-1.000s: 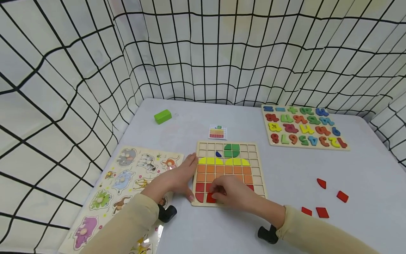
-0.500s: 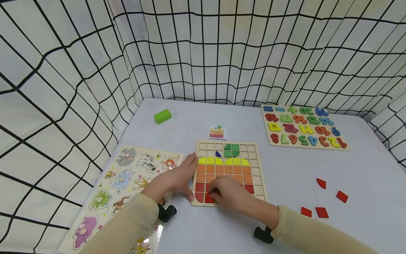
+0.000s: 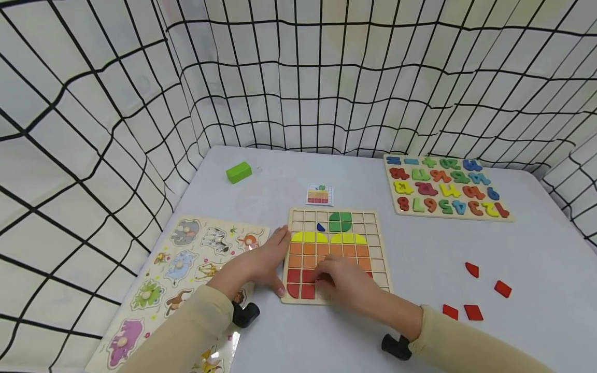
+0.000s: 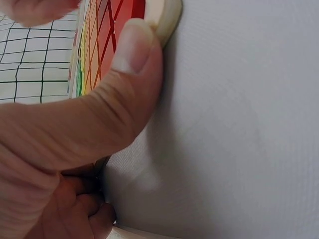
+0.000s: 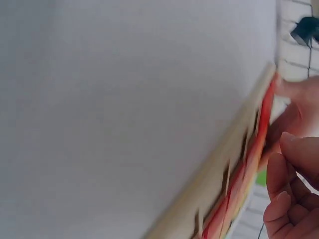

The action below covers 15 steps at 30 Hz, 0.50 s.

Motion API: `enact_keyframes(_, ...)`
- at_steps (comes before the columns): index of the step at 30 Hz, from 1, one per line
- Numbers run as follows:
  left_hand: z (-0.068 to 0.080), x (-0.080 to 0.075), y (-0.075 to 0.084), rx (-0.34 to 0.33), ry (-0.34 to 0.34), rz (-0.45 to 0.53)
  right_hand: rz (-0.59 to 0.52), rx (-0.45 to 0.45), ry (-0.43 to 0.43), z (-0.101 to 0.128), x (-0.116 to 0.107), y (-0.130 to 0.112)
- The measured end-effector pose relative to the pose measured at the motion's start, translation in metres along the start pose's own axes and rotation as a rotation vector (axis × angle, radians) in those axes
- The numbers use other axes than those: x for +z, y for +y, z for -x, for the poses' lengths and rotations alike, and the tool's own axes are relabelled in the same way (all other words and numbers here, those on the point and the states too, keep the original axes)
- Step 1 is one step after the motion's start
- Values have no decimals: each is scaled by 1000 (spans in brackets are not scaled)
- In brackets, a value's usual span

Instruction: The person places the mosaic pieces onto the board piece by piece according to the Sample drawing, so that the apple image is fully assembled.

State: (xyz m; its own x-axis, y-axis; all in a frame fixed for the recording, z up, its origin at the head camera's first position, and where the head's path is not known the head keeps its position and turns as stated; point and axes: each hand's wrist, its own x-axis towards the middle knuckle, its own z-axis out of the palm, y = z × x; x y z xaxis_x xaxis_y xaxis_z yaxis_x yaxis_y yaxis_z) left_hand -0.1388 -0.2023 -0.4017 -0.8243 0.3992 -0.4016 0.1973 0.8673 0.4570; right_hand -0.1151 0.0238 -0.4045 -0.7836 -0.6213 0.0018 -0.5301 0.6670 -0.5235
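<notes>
A wooden grid board [image 3: 379, 264] lies flat before me, filled in part with red, orange, yellow, green and blue tiles. My left hand [image 3: 261, 262] rests along its left side, fingers extended; in the left wrist view the thumb [image 4: 132, 55] touches the board's corner. Over the lower red rows, my right hand [image 3: 347, 284] has curled fingers, and it covers part of those rows. The right wrist view shows thumb and fingers of the right hand [image 5: 294, 186] bent close together, with no tile visible between them. A red square tile [image 3: 308, 291] sits in the bottom row beside that hand.
Several loose red tiles [image 3: 473, 313] lie to the right. A small picture card [image 3: 320, 195] stands behind the board. An animal puzzle [image 3: 158, 321] lies at left, partly under the left arm. Further back are a green block [image 3: 239, 172] and a number puzzle [image 3: 443, 216]. Black netting surrounds the table.
The right hand, which was touching the red tile in the bottom row, has shifted slightly right and off it. That tile now lies flush in its cell. The left hand stays put.
</notes>
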Motion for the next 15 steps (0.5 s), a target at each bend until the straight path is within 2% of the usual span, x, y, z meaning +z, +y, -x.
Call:
enact_keyframes(3,-1,1,0,0,0,-3,-6,57,33,15,-19,19)
enact_keyframes(6,-2,1,1,-3,-2,-10,-11,132,53,36,-40,49)
enact_keyframes(10,-1,1,2,-5,-9,-13,-5,259,45,71,-63,93)
enact_keyframes(15,0,0,2,-15,-13,-5,33,345,3,114,-83,135)
